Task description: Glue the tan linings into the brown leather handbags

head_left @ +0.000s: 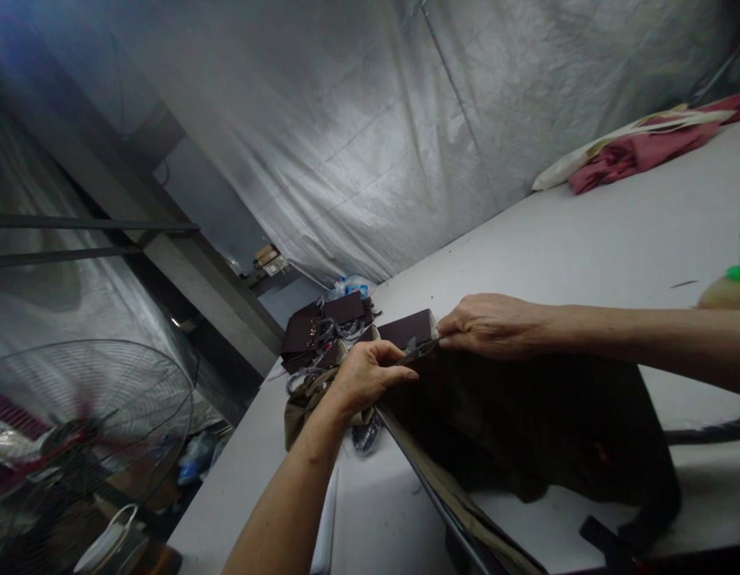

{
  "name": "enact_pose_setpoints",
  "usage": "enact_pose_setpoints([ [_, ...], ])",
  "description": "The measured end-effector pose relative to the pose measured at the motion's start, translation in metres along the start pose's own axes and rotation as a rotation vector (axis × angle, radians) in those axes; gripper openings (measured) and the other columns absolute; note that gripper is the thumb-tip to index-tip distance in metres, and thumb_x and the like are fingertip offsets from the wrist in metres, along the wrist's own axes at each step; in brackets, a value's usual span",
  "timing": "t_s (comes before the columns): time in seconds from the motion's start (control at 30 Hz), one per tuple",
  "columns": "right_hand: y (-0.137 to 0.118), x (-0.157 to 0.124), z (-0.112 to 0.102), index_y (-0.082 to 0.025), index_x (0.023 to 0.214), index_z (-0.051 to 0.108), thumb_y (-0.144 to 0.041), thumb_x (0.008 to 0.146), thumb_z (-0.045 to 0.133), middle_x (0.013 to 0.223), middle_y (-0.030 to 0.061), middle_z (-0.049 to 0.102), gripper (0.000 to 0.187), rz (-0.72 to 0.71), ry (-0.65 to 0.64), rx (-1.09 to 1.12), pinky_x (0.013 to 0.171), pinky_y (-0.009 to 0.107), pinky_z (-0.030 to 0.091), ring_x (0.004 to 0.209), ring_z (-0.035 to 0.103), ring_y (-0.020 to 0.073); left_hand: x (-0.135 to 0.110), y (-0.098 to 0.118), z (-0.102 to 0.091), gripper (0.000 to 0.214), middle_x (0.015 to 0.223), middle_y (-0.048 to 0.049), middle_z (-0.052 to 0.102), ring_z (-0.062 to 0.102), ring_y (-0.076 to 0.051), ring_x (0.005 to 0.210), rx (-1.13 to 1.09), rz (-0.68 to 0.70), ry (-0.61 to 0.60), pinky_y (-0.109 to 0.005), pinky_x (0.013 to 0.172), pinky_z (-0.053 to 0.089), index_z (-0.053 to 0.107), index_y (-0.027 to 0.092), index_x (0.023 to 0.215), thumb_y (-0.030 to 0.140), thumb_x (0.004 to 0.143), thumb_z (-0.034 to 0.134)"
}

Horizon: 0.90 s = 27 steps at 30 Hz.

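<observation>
A large dark olive-brown fabric bag hangs over the white table, its wide side in shadow and its long trimmed edge running toward the lower middle. My left hand pinches the bag's upper edge between thumb and fingers. To the right, my right hand is closed on the same edge, its fingertips mostly hidden. Just beyond my hands lies a dark brown flat box-like piece with a pale end. Behind my left wrist sits a crumpled olive cloth item.
Dark brown bags with wrapped handles are piled at the table's far left end. Red and cream cloth lies at the back right of the white table. A caged fan and a lidded container stand left.
</observation>
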State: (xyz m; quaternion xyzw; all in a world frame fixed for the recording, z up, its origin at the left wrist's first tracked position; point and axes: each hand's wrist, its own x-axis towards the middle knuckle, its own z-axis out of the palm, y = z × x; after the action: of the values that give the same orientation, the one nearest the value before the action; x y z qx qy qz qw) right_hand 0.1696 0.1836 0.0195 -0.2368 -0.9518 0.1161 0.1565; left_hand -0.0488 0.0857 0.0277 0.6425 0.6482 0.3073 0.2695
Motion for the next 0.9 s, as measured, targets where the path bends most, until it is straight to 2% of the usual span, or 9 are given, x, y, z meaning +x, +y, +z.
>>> enact_pose_setpoints([
  [0.17,-0.008,0.002,0.001,-0.022,0.103,0.073,-0.021,0.084,0.045,0.085,0.0052,0.072,0.033,-0.108,0.014,0.012,0.063,0.026,0.038,0.070,0.062,0.0167,0.001,0.000,0.002,0.025,0.066,0.0023,0.063,0.052,-0.010,0.061,-0.009,0.008,0.018,-0.022,0.059,0.038,0.070,0.014,0.071,0.032,0.059,0.082],
  [0.3,-0.013,0.010,0.001,-0.023,0.111,0.072,-0.023,0.080,0.053,0.092,0.0043,0.073,0.036,-0.203,-0.008,0.108,0.064,0.024,0.039,0.074,0.063,0.0164,-0.003,0.003,0.001,0.026,0.066,0.0025,0.062,0.051,-0.010,0.060,0.009,-0.013,0.018,-0.023,0.058,0.037,0.069,0.014,0.072,0.033,0.060,0.082],
  [0.4,-0.011,0.019,0.004,-0.021,0.103,0.073,-0.026,0.079,0.055,0.081,0.0015,0.071,0.030,-0.179,-0.055,0.150,0.059,0.023,0.037,0.066,0.059,0.0140,-0.006,0.005,-0.001,0.034,0.069,0.0025,0.062,0.053,-0.011,0.065,0.030,-0.022,-0.012,-0.023,0.061,0.039,0.070,0.014,0.076,0.032,0.053,0.087],
  [0.5,-0.007,0.025,0.007,-0.019,0.094,0.074,-0.027,0.080,0.054,0.069,-0.0008,0.065,0.025,-0.140,-0.085,0.169,0.053,0.022,0.033,0.058,0.053,0.0117,-0.008,0.005,-0.005,0.041,0.073,0.0016,0.064,0.056,-0.013,0.068,-0.048,-0.085,-0.109,-0.024,0.063,0.042,0.068,0.014,0.082,0.026,0.048,0.089],
  [0.63,-0.004,0.028,0.010,-0.019,0.090,0.072,-0.029,0.081,0.053,0.067,-0.0017,0.061,0.024,-0.160,-0.081,0.184,0.055,0.022,0.033,0.058,0.050,0.0108,-0.009,0.002,-0.009,0.036,0.072,0.0015,0.065,0.057,-0.012,0.065,-0.129,-0.133,-0.168,-0.024,0.063,0.044,0.066,0.014,0.083,0.019,0.052,0.084],
  [0.9,0.000,0.031,0.016,-0.019,0.079,0.068,-0.026,0.082,0.048,0.058,-0.0027,0.049,0.022,-0.272,-0.020,0.113,0.053,0.023,0.028,0.053,0.040,0.0098,-0.006,-0.002,-0.012,0.030,0.072,0.0022,0.063,0.057,-0.012,0.066,-0.134,-0.063,-0.222,-0.024,0.065,0.043,0.065,0.015,0.081,0.015,0.055,0.079],
])
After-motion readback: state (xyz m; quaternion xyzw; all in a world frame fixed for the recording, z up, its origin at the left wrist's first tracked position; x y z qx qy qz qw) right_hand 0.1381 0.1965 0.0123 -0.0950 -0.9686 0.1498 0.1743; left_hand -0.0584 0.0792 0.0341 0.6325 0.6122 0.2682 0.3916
